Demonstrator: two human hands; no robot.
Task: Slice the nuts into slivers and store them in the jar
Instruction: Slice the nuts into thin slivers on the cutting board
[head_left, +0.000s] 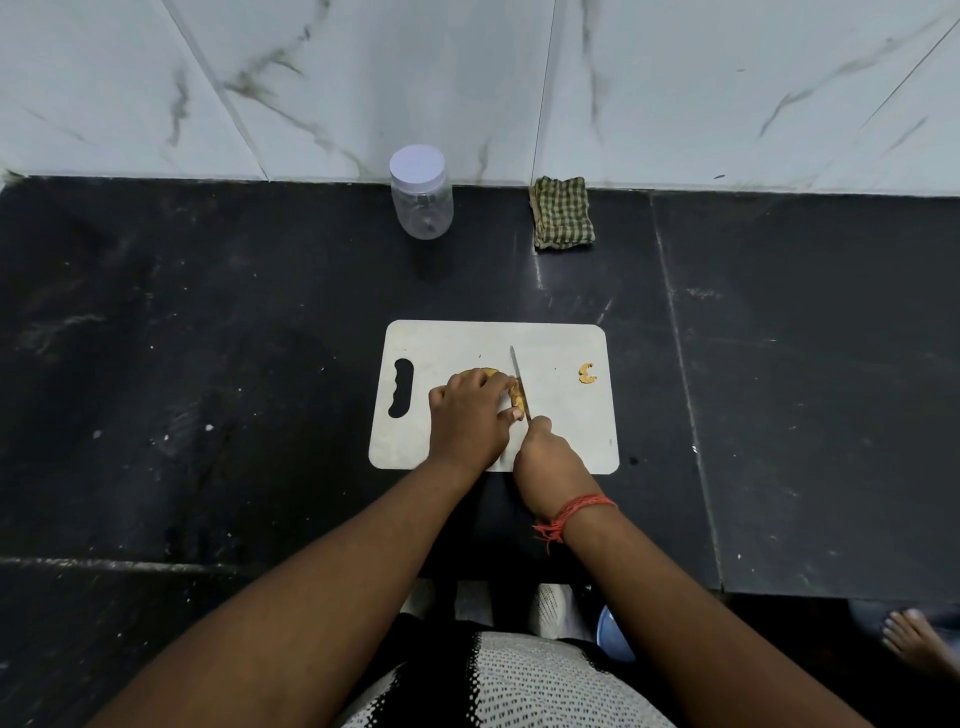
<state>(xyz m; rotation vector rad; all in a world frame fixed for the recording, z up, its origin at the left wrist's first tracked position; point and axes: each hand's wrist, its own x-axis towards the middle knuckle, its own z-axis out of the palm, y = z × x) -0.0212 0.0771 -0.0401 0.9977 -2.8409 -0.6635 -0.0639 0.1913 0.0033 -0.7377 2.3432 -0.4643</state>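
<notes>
A white cutting board (561, 338) lies on the black counter. My left hand (470, 415) holds down a tan nut (515, 397) near the board's middle, fingers curled over it. More nuts (480, 372) peek out above its knuckles. My right hand (548, 462) grips a knife (518, 374) by the handle, the blade pointing away and set against the held nut. Two small nut pieces (587, 373) lie near the board's right edge. A clear plastic jar (421, 195) with a white lid on stands at the back by the wall; it looks empty.
A folded green checked cloth (562, 213) lies against the marble wall, right of the jar. The counter's front edge runs just below my wrists. Another person's bare foot (914, 639) shows on the floor at the lower right.
</notes>
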